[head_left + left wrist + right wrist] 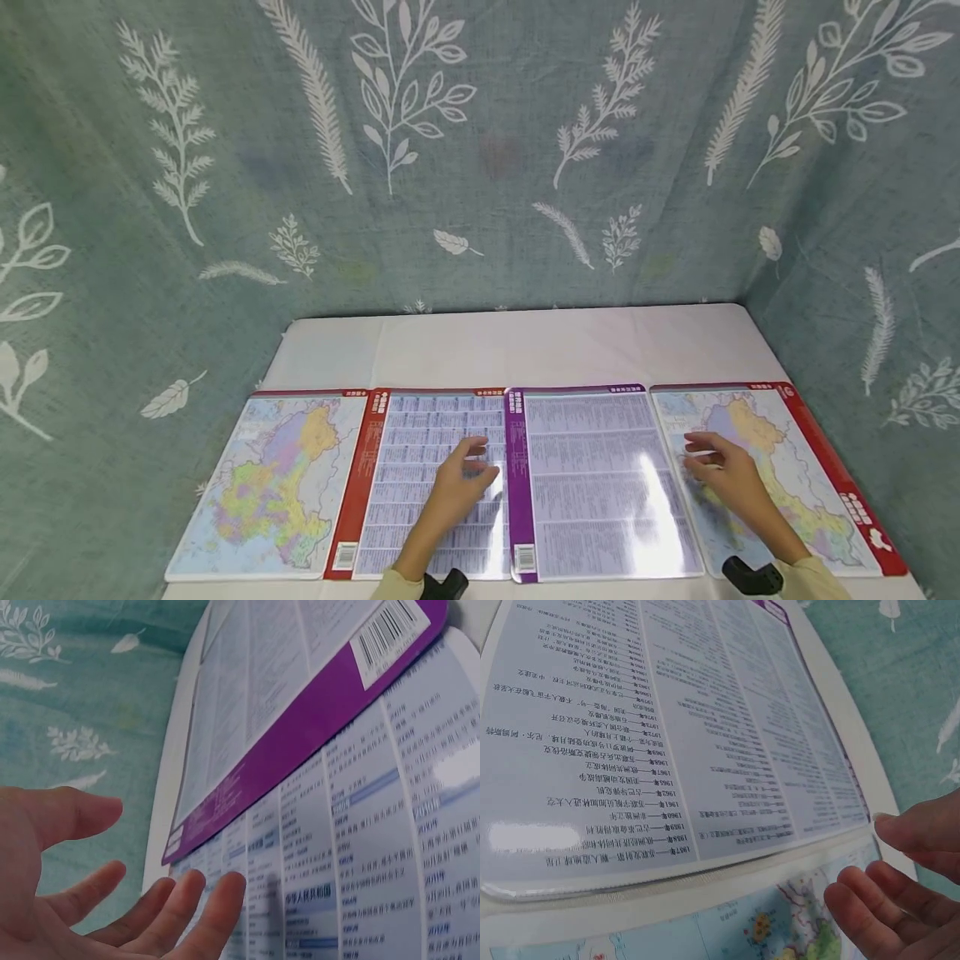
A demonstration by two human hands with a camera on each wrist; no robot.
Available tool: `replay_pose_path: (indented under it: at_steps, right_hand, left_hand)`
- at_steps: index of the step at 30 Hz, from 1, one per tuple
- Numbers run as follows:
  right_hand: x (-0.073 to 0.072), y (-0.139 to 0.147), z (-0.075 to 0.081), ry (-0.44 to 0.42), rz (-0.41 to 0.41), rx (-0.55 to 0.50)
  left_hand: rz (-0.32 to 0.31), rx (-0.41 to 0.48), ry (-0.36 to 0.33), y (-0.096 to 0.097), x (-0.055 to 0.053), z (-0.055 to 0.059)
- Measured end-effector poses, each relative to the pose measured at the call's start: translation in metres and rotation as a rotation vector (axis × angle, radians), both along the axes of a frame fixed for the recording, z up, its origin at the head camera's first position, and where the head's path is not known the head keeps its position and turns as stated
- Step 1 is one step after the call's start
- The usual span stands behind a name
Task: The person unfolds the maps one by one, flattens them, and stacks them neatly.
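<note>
My left hand [453, 490] hovers over a glossy sheet of printed text with a red left band [362, 475]. Its fingers are loosely bent with nothing between them, as the left wrist view also shows. Beside that lies a text sheet with a purple band [519, 483], its barcode visible in the left wrist view. My right hand [726, 477] is above the left part of a colored map sheet [813, 508] with a red right edge. Thumb and fingers stand apart there, holding nothing. Another map sheet [281, 492] lies at the far left.
The sheets lie side by side in a row on a white-covered table [525, 346]. A green cloth with white leaf prints [495, 225] hangs behind the table and on both sides. Bright glare [656, 517] covers part of the purple-banded sheet.
</note>
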State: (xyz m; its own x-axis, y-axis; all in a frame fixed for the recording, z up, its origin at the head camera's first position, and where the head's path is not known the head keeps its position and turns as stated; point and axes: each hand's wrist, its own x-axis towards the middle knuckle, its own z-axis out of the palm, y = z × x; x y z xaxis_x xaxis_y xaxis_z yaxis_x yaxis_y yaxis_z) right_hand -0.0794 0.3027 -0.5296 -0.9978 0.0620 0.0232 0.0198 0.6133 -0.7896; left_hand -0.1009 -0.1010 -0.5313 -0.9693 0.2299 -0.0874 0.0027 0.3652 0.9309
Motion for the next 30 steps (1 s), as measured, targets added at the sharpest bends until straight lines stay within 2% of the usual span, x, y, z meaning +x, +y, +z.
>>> replay_pose_path:
  at_steps: [5,10,14,17,23,26,30]
  right_hand:
    - [-0.009,-0.005,-0.008,-0.069,0.011,0.043]
    - [-0.015,-0.013,-0.012,-0.111,-0.032,0.062]
    - [-0.018,-0.019,-0.012,-0.140,-0.057,0.040]
    - [-0.021,-0.021,-0.012,-0.176,-0.068,0.010]
    - [-0.025,-0.017,-0.015,-0.290,-0.103,-0.117]
    - [-0.027,-0.014,-0.015,-0.340,-0.108,-0.181]
    - [-0.027,-0.011,-0.011,-0.405,-0.092,-0.230]
  left_hand:
    - [0.012,0.068,-0.109,0.010,-0.001,-0.002]
    - [0.013,0.163,-0.202,0.021,-0.001,-0.008]
    - [0.040,0.193,-0.210,0.028,-0.002,-0.013]
    - [0.067,0.178,-0.205,0.032,-0.002,-0.012]
    - [0.087,0.152,-0.219,0.036,-0.002,-0.014]
    - [0.102,0.168,-0.228,0.037,-0.003,-0.015]
    - [0.122,0.236,-0.264,0.037,-0.002,-0.014]
